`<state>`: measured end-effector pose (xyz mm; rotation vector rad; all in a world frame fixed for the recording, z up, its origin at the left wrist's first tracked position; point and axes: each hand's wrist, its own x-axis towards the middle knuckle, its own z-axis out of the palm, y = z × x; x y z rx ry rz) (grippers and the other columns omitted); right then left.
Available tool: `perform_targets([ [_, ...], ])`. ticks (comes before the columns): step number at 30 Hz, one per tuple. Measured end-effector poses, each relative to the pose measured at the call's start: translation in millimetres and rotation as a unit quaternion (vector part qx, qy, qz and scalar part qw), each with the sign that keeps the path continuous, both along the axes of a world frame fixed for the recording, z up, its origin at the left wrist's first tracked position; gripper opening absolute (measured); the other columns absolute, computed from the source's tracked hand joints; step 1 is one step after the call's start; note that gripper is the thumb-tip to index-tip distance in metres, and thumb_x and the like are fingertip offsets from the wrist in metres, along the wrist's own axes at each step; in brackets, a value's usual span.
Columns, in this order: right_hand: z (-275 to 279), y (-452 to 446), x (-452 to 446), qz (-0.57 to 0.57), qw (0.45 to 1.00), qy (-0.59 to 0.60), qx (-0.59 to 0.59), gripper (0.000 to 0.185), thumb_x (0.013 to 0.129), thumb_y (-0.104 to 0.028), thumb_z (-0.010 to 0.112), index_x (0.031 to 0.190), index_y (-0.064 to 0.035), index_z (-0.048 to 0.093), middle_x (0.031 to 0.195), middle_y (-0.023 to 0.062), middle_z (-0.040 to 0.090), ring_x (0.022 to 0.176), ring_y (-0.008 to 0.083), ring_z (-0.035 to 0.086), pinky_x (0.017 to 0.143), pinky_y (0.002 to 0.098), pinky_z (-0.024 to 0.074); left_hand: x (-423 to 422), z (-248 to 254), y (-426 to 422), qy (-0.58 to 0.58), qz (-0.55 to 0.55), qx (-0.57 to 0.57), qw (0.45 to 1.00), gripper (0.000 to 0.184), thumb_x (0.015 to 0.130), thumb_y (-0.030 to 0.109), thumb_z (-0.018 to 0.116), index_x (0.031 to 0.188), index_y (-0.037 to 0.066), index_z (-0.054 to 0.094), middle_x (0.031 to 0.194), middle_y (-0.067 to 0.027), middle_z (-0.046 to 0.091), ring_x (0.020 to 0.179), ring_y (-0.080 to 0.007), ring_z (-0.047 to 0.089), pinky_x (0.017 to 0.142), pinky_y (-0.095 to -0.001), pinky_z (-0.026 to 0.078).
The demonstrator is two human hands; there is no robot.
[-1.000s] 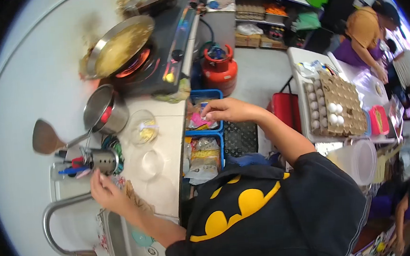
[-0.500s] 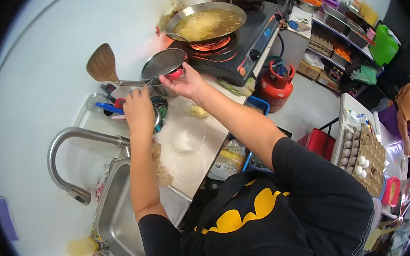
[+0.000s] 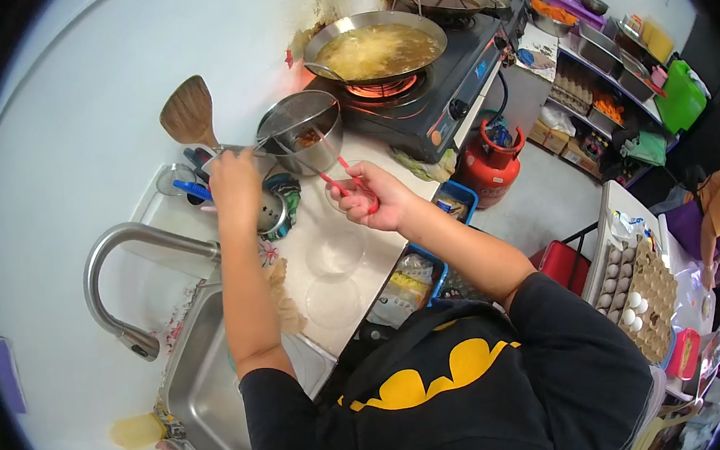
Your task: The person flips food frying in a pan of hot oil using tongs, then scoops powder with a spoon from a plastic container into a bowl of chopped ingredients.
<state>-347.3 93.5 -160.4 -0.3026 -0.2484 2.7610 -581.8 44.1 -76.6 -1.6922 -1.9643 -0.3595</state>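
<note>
In the head view, the right hand point(image 3: 372, 197) is closed round red-handled tongs point(image 3: 336, 184), whose metal arms reach into a steel pot point(image 3: 330, 143) with something brown in its bottom. The left hand point(image 3: 235, 180) is curled round the pot's handle, hiding part of it. The pot stands at the back of the white table point(image 3: 368, 275), just beside the black stove point(image 3: 435, 101). On the stove, a wide wok point(image 3: 325, 44) of bubbling yellow oil sits over a burner that glows orange. A wooden spatula point(image 3: 186, 112) leans against the wall behind the left hand, and a steel holder point(image 3: 273, 211) is just beside that wrist. Nearer the body are two clear round containers point(image 3: 334, 252), side by side. A curved tap point(image 3: 142, 346) and a steel sink point(image 3: 207, 381) lie to the left of the left arm. Past the stove stands a red gas cylinder point(image 3: 492, 166) on the floor.
</note>
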Motion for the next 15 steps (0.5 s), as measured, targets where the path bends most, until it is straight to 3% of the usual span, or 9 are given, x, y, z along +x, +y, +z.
perform_targets([
  [3,19,-8,30,0.012,0.999,0.038,-0.006,0.040,0.090,-0.027,0.048,0.114,0.0042,0.052,0.082,0.0032,0.052,0.054,0.0076,0.039,0.042,0.0199,0.0296,-1,6,0,-0.023,0.011,-0.005,1.000,0.028,0.087,0.011,0.052,0.109,0.009,0.068,0.098,-0.0176,0.063,0.095,-0.0371,0.059,0.081,-0.0453,0.049],
  [7,2,2,67,0.033,0.998,0.044,0.005,0.051,0.094,-0.031,0.046,0.129,0.0057,0.043,0.084,0.0045,0.051,0.057,0.0082,0.041,0.042,0.0205,0.0342,-2,5,1,-0.037,0.019,-0.012,0.999,0.027,0.088,0.012,0.053,0.109,0.009,0.068,0.099,-0.0182,0.064,0.096,-0.0379,0.059,0.082,-0.0456,0.049],
  [10,23,-4,107,0.051,0.998,-0.032,0.008,0.054,0.098,-0.038,0.044,0.131,0.0048,0.043,0.081,0.0050,0.051,0.053,0.0081,0.040,0.039,0.0205,0.0330,1,9,1,-0.053,0.028,-0.008,0.998,0.026,0.089,0.014,0.055,0.111,0.011,0.068,0.098,-0.0174,0.064,0.097,-0.0377,0.058,0.085,-0.0452,0.047],
  [15,47,-3,178,0.095,0.990,-0.059,0.085,0.057,0.098,-0.048,0.043,0.128,-0.0001,0.048,0.080,0.0032,0.050,0.050,0.0067,0.038,0.034,0.0193,0.0276,10,12,-4,-0.061,0.039,-0.006,0.997,0.027,0.089,0.017,0.058,0.114,0.013,0.066,0.100,-0.0151,0.064,0.099,-0.0365,0.057,0.087,-0.0446,0.046],
])
